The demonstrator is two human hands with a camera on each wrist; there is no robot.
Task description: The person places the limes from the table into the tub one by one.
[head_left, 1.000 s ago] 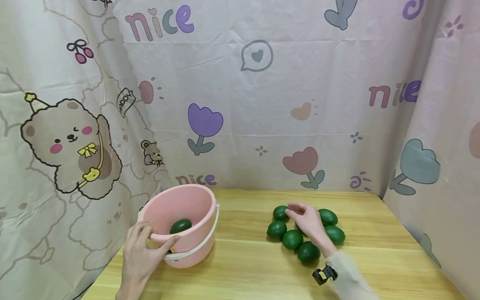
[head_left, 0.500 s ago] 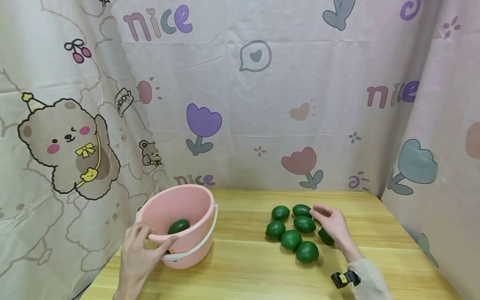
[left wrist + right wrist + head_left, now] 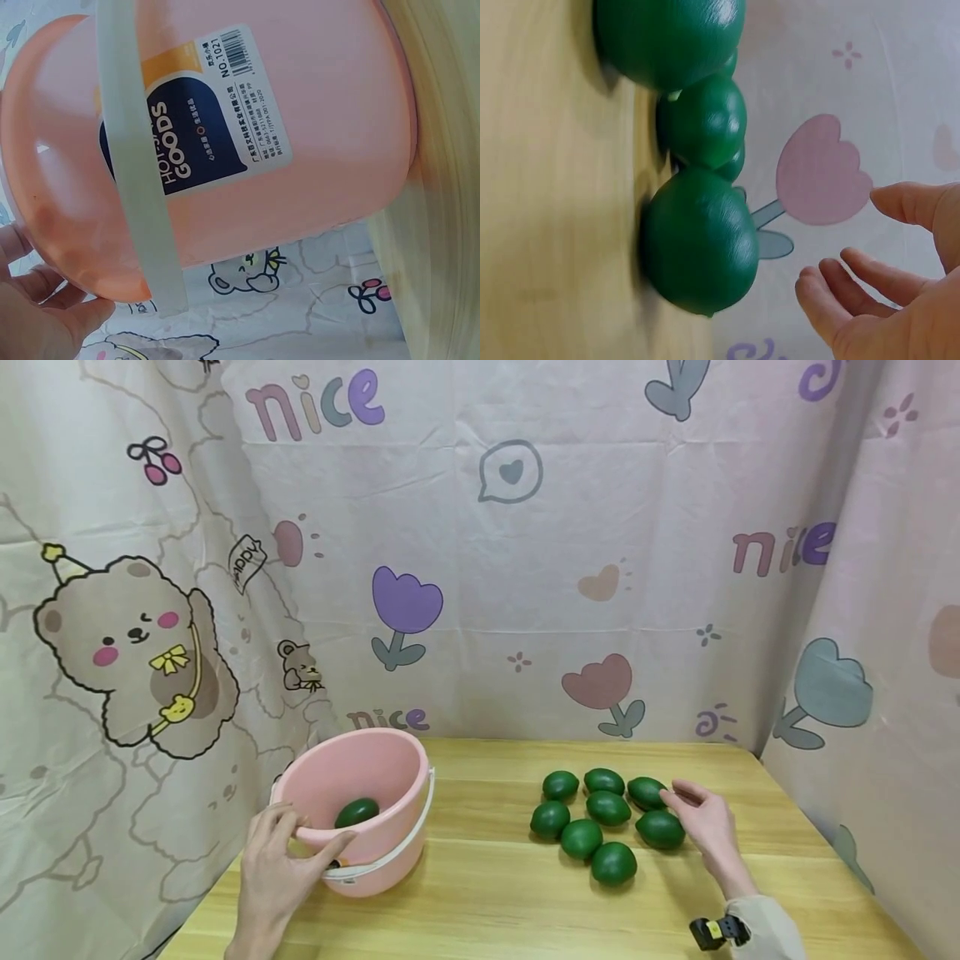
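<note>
Clearly, L hand (image 3: 273, 868) grips pink bucket (image 3: 375, 768) w/ label (image 3: 225, 112): "GOODS", "NO.1021".

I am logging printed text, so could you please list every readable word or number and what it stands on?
"GOODS", on the label of the pink bucket.
"NO.1021", on the same label.
"HOT-", on the same label, the rest unclear beside the handle.
"nice", three times on the back curtain.
"HAPPY", on a flag printed on the left curtain.
The label's remaining fine print is too small to read reliably.
</note>
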